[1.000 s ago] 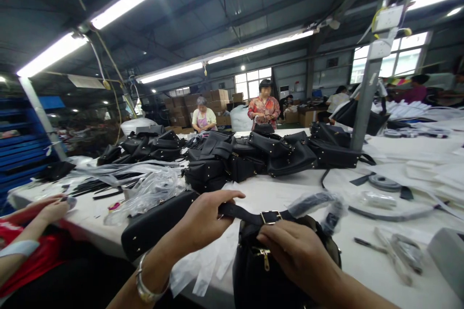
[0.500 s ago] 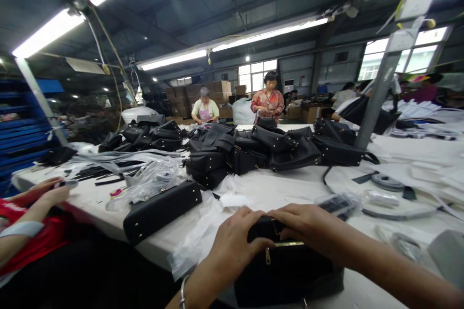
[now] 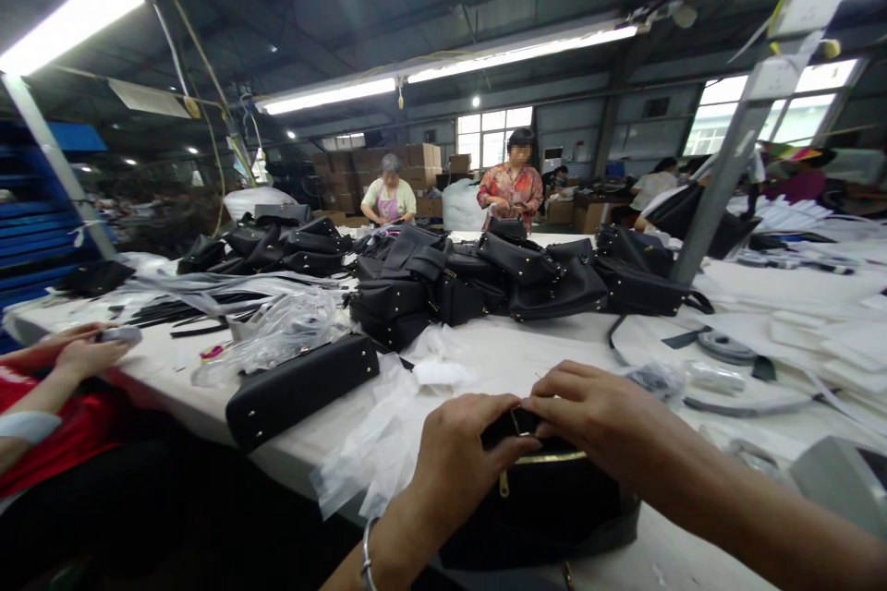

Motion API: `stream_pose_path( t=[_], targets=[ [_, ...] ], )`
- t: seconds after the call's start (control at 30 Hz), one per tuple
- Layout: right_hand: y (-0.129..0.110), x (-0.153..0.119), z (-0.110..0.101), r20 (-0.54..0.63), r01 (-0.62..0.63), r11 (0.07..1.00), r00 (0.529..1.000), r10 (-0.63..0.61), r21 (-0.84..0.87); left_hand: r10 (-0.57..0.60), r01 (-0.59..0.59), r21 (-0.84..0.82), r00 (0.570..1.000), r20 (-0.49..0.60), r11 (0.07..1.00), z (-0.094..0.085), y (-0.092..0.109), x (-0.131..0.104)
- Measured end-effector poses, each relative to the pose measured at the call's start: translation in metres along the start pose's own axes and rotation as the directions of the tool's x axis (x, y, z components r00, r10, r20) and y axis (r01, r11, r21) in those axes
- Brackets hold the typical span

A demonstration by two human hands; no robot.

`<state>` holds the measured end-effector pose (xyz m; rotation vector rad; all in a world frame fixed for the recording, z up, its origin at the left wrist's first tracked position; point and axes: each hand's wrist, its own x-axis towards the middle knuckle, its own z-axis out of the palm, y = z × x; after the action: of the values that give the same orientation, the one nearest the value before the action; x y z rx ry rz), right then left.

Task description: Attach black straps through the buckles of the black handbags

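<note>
A black handbag (image 3: 533, 517) with a gold zipper and zip pull lies at the table's near edge, in front of me. My left hand (image 3: 461, 448) grips its upper edge from the left, thumb and fingers closed round the black material. From the right, my right hand (image 3: 589, 411) pinches the same edge beside a small gold metal ring (image 3: 525, 422). The fingertips of both hands nearly meet there. Part of the bag's top is hidden under my fingers.
Black bags (image 3: 416, 277) are piled across the table. One bag (image 3: 305, 392) lies at the left edge beside clear plastic wrap (image 3: 277, 332) and white tissue (image 3: 381, 443). A metal post (image 3: 721, 166) rises at the right. A co-worker's hands (image 3: 90, 351) are at far left.
My right hand has shifted slightly and its fingers have risen over the bag's edge. The gold ring shows more clearly between my hands. The view has tilted a little.
</note>
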<state>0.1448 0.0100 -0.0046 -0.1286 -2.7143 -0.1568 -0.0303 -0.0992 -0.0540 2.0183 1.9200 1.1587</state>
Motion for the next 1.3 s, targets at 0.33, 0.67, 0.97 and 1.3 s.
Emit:
stream_pose_path(
  t=[0.33,0.67,0.97,1.3],
  targets=[
    [-0.007,-0.001,0.01,0.05,0.081,0.986,0.996,-0.074,-0.143,0.02,-0.023,-0.024,0.992,-0.124,0.999,0.006,0.004,-0.009],
    [-0.009,-0.01,0.027,-0.329,-0.196,0.976,0.919,0.215,0.091,-0.062,0.038,-0.102,0.966,-0.251,0.994,0.013,0.009,-0.01],
    [-0.014,-0.009,0.021,-0.279,-0.251,0.967,0.927,0.249,0.027,-0.052,0.045,-0.032,0.963,-0.266,0.998,0.014,0.007,-0.01],
    [0.003,-0.009,0.027,-0.269,-0.459,0.742,0.73,0.629,0.489,-0.07,0.034,-0.135,0.961,-0.268,0.99,0.017,0.013,-0.015]
  ],
)
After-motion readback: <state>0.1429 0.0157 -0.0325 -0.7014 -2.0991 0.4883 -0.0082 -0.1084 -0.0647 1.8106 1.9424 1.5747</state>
